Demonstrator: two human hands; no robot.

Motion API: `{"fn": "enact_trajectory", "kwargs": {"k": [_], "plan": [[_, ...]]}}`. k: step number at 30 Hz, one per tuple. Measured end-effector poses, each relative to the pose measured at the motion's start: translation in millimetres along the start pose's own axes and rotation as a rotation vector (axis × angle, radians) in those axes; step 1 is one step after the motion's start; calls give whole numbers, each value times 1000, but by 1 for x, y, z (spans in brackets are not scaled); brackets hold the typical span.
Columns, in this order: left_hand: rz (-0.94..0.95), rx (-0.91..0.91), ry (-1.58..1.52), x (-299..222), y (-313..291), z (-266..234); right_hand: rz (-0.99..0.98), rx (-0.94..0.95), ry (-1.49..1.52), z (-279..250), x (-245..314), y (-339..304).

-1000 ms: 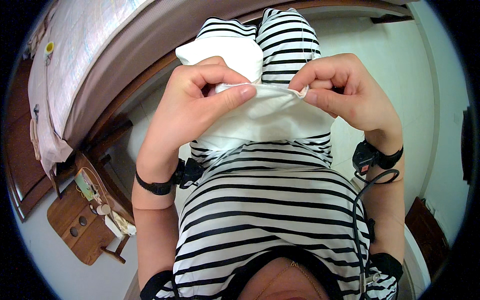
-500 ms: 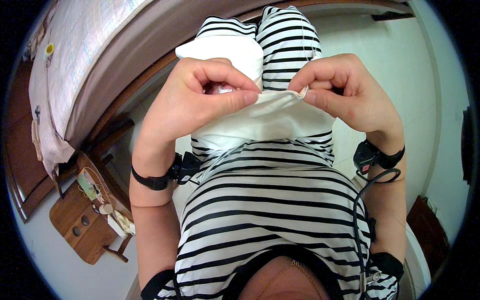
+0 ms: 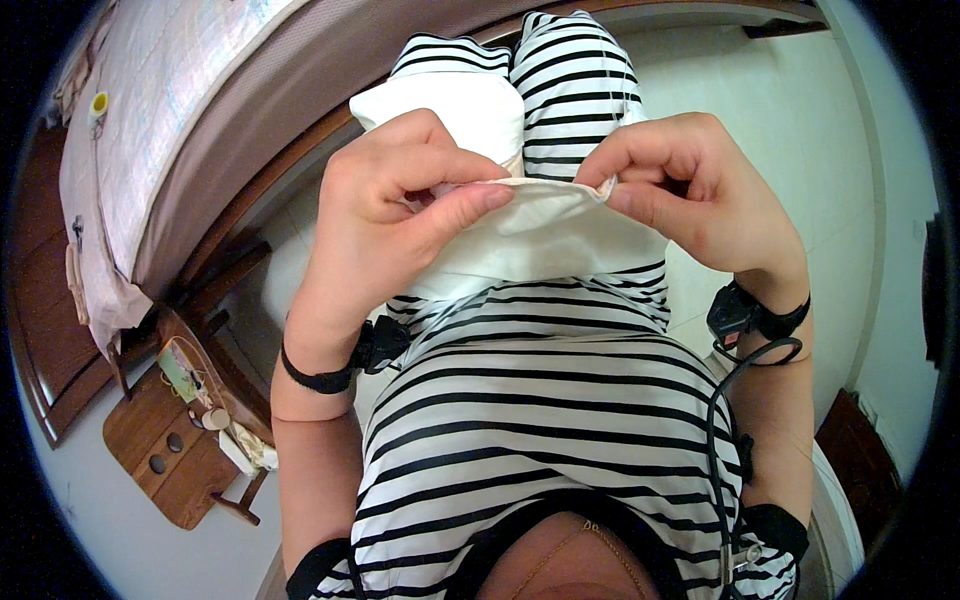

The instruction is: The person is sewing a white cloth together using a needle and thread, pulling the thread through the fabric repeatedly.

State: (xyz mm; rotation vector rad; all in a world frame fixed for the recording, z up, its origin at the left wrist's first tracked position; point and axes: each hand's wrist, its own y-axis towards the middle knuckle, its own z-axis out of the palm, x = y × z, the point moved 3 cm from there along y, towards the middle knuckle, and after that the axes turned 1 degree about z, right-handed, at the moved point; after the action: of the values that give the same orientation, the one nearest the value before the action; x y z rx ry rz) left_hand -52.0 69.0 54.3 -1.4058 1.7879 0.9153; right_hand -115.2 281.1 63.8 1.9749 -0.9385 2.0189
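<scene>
A white cloth [image 3: 540, 235] lies across my lap, over black-and-white striped trousers [image 3: 575, 95], with part of it spread over the left knee. Its upper edge is pulled up between my two hands. My left hand [image 3: 400, 200] pinches that edge between thumb and forefinger, the other fingers curled. At the other end of the raised edge, my right hand [image 3: 690, 185] grips a small bunched fold between thumb and fingertips. A thin pale thread seems to run over the right trouser leg near the right hand. Whether a needle is held cannot be made out.
To the left is a bed [image 3: 200, 100] with a pale cover and a yellow roll [image 3: 99, 103] on it. A wooden stool [image 3: 150, 450] stands at lower left beside small items. A dark brown wooden piece [image 3: 858, 455] is at right, near the wall.
My left hand has turned slightly and its wrist has shifted a little to the right, still pinching the cloth's edge. The right hand stays almost where it was.
</scene>
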Motion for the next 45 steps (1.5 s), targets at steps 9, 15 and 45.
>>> {"fn": "enact_trajectory", "kwargs": {"k": [9, 15, 45], "plan": [[126, -137, 46, -4, -8, 1, -118, -31, -80, 5, -3, -1], [95, -117, -40, 0, -8, 2, -123, -32, -66, 6, -3, -1], [-86, 54, -224, 15, -4, 3, -160, 36, -9, 0, -11, 10]]}}
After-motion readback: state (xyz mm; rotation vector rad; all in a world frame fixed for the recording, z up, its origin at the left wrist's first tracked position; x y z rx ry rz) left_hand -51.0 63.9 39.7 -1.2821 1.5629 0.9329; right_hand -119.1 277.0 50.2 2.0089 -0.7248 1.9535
